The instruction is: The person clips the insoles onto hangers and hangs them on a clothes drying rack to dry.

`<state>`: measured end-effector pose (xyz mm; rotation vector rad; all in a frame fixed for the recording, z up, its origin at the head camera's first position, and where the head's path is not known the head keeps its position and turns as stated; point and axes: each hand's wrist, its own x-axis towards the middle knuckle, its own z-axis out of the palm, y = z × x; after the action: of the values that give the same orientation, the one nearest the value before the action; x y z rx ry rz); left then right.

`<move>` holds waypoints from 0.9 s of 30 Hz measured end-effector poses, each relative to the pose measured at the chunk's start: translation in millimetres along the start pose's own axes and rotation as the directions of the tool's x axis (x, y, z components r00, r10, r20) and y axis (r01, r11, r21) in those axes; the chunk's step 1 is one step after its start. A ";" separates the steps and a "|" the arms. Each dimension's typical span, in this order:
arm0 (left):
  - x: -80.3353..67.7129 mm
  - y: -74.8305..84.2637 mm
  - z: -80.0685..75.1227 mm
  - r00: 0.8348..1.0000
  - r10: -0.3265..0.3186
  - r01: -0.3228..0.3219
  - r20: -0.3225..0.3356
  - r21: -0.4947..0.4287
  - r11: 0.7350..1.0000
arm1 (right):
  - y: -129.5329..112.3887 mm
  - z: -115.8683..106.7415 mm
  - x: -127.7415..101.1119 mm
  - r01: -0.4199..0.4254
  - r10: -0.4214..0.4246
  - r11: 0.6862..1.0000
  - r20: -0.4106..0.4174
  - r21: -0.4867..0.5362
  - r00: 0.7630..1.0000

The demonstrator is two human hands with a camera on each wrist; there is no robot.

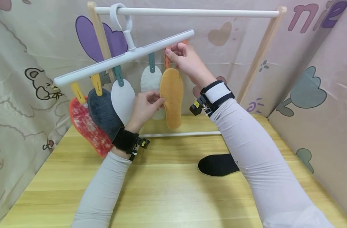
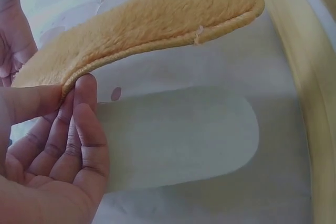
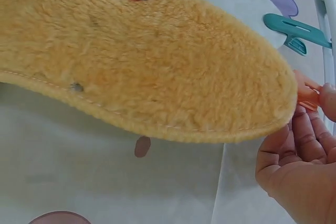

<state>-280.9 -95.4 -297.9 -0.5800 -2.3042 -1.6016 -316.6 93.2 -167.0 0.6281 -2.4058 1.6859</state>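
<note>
A fuzzy golden-yellow insole [image 1: 172, 98] hangs upright near the right end of a white clip hanger [image 1: 105, 65]. My left hand [image 1: 146, 106] pinches its left edge between thumb and fingers. At its top, my right hand [image 1: 188, 61] pinches an orange clip [image 3: 307, 94], which meets the insole's rounded end in the right wrist view. Further left on the hanger, clips hold a red patterned insole [image 1: 89, 123], a dark grey insole [image 1: 102, 106] and a white insole [image 1: 122, 99]. Another pale insole [image 1: 150, 79] hangs behind my left hand, under a teal clip [image 1: 151, 62].
The hanger's hook is over the white top bar [image 1: 190, 12] of a wooden-ended rack [image 1: 258, 53], and the hanger tilts up to the right. A black insole [image 1: 216, 165] lies on the wooden table [image 1: 167, 190], partly hidden by my right arm. A patterned cloth [image 1: 304, 104] surrounds the table.
</note>
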 end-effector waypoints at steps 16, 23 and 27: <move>-0.7 2.2 -5.4 1.000 -0.014 0.014 -0.001 0.024 1.000 | -1.6 -5.1 -3.2 0.003 -0.005 0.999 -0.024 -0.045 1.000; -1.5 -0.3 -5.1 1.000 -0.004 0.004 -0.009 0.017 1.000 | -0.9 -5.1 -3.3 -0.011 0.011 1.000 -0.017 -0.021 1.000; -1.2 0.2 -5.9 1.000 0.003 -0.002 -0.022 0.000 1.000 | -0.2 -5.4 -2.7 -0.014 0.014 1.000 -0.009 -0.019 1.000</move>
<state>-279.7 -101.1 -296.2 -0.5620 -2.2869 -1.5984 -314.7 98.9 -165.8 0.6018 -2.4229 1.6652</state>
